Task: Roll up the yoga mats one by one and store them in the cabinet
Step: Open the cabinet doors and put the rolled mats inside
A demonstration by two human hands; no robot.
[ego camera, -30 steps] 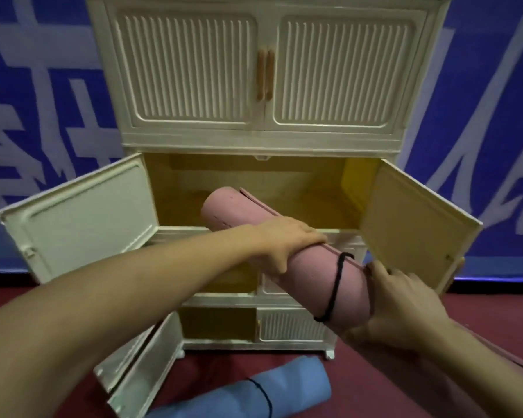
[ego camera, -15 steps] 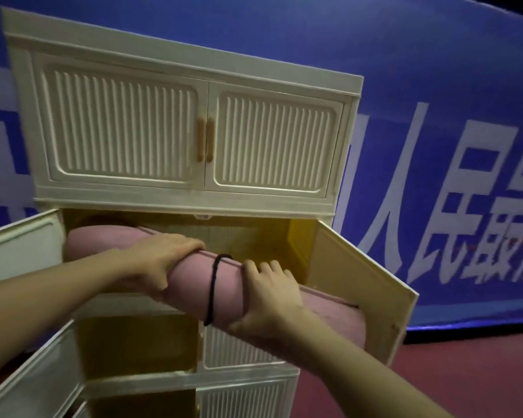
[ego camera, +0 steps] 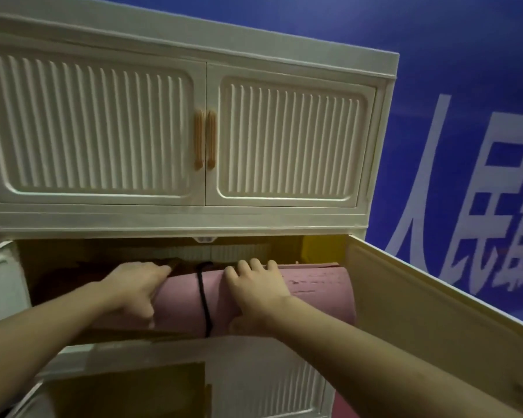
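Since the earlier frame the rolled pink yoga mat (ego camera: 308, 294) has gone from lying slantwise across the front of the cabinet (ego camera: 194, 218) to lying level in its open middle compartment, with its right end just short of the open right door (ego camera: 435, 312) and its left end lost in the shadow inside. Both hands have gone in with it. On the left of the black cord (ego camera: 204, 300) tied round the roll, the left hand (ego camera: 133, 288) grips the mat, fingers over the top and thumb down the front. On the right of the cord, the right hand (ego camera: 254, 289) holds the mat the same way, fingers curled over its upper edge. Above this compartment the cabinet's two ribbed upper doors (ego camera: 94, 128) are closed, their handles (ego camera: 205, 140) side by side. Behind the cabinet hangs a blue banner (ego camera: 465, 116) with white characters.
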